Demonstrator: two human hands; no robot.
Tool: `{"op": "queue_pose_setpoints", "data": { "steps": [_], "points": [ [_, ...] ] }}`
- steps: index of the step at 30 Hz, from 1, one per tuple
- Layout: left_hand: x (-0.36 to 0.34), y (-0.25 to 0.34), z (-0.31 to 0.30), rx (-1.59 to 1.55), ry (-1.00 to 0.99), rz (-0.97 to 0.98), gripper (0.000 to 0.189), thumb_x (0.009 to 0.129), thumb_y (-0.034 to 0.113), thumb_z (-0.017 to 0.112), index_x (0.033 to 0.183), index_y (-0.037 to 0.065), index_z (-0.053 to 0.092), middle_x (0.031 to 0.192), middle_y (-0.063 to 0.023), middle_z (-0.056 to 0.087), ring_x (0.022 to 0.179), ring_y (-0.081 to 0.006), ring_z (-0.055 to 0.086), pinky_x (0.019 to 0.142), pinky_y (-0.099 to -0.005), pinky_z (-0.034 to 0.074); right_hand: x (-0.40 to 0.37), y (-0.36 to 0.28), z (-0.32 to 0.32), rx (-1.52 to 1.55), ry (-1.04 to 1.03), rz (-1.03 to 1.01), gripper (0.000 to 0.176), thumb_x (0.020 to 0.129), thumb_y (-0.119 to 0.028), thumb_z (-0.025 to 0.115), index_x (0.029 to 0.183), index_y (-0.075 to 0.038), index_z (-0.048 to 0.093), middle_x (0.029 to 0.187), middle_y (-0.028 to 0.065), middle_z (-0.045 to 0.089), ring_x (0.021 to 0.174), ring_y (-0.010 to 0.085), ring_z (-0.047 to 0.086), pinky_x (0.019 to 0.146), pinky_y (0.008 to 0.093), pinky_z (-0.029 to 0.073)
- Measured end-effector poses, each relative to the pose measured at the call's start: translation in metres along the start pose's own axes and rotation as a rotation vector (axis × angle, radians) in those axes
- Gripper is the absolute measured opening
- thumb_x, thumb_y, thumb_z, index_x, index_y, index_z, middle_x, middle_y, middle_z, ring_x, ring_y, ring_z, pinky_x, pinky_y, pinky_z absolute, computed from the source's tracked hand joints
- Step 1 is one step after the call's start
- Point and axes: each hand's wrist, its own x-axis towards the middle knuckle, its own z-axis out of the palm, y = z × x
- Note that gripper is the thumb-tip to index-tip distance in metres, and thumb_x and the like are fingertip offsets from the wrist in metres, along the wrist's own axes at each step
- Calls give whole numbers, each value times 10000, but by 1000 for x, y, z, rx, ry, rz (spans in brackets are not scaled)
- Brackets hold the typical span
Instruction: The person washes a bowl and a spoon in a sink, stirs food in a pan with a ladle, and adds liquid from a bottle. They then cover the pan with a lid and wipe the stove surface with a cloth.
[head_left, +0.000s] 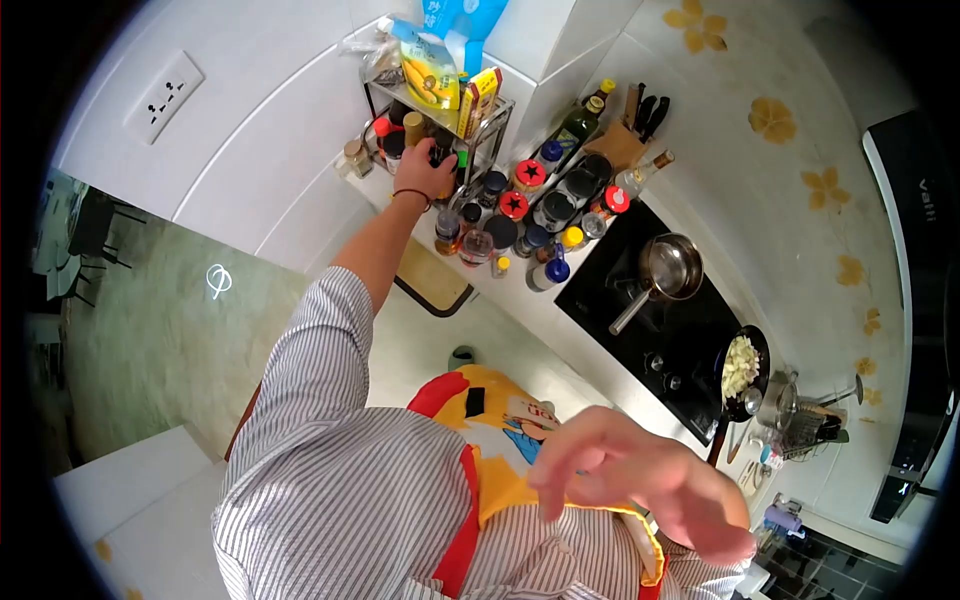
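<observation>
My left hand (425,174) reaches into the lower level of a metal rack (486,128). Its fingers curl around something dark among the jars, and what they grip is mostly hidden. Beside the fingers stand a jar with a tan lid (413,124), a dark-lidded jar (394,146) and a green-capped container (461,160). A small glass jar (357,156) sits at the counter's end. Close to the camera, my right hand (645,478) hovers before the yellow and red apron (490,470). Its fingers are loosely bent and apart, with nothing held.
Several seasoning bottles and red-lidded jars (529,175) crowd the counter by the rack. On the black cooktop (620,270) are a steel saucepan (670,267) and a frying pan (766,352) with pale chopped food (741,366). A knife block (622,146) stands behind.
</observation>
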Motion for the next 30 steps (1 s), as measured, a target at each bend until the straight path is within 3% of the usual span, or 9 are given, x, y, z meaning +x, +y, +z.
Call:
{"op": "queue_pose_setpoints", "data": {
  "steps": [3,6,8,11,12,19,21,25,30],
  "points": [
    [-8,-5,-4,58,79,158,608,848,431,811,1273,34,630,1018,-169,653,1012,-371,639,859,-442,526,-13,19,-21,-143,51,202,1125,871,-876,447,1420,103,521,1418,259,510,1193,345,560,969,442,497],
    [-10,-8,-13,18,84,243,511,877,399,785,1224,52,641,1008,-181,654,1033,-397,628,870,-454,522,-37,76,-51,-244,-4,130,906,947,-711,562,1421,60,540,1439,215,524,1225,344,555,966,442,505],
    [-12,-3,-25,-69,-26,214,384,890,373,768,1101,66,676,973,-198,659,999,-420,615,858,-486,500,-48,100,-55,-393,124,294,630,992,-451,662,1418,2,561,1392,183,582,1242,324,571,960,421,513],
    [-17,-9,-33,31,11,213,337,892,359,767,1049,72,688,956,-194,663,964,-422,603,832,-502,481,-70,130,-64,-628,127,553,506,994,-289,676,1428,-53,562,1338,178,619,1207,301,607,951,390,517],
    [-21,-5,-39,-2,76,305,328,891,347,769,1055,75,690,941,-178,659,928,-410,590,805,-495,473,-61,118,-57,-553,177,807,447,992,-275,664,1374,-49,603,1301,183,640,1146,300,642,939,362,519],
    [-34,31,-92,-159,272,510,319,875,234,790,1126,65,689,950,-119,699,975,-344,623,879,-434,508,-79,108,-80,-683,89,920,315,931,-297,739,1128,-51,722,1060,117,725,913,272,708,810,342,547],
    [-54,68,-121,-447,19,223,306,871,166,784,1133,46,683,986,-117,702,953,-329,658,855,-398,531,-82,106,-88,-817,87,824,327,895,-294,776,1125,-69,716,1004,103,724,837,249,711,744,346,558],
    [-90,151,-163,-327,-72,573,344,868,169,783,1166,28,683,1009,-144,707,898,-339,677,788,-378,546,-45,62,-94,-1166,538,214,431,857,-289,815,1186,-52,671,1032,133,709,805,222,713,676,338,578],
    [-183,259,-161,-377,-222,726,384,839,110,751,1198,4,667,978,-176,686,872,-362,665,749,-405,533,-9,6,-73,-1582,591,27,443,847,-311,789,1185,-75,626,932,107,696,783,275,714,624,373,571]
  ]
}}
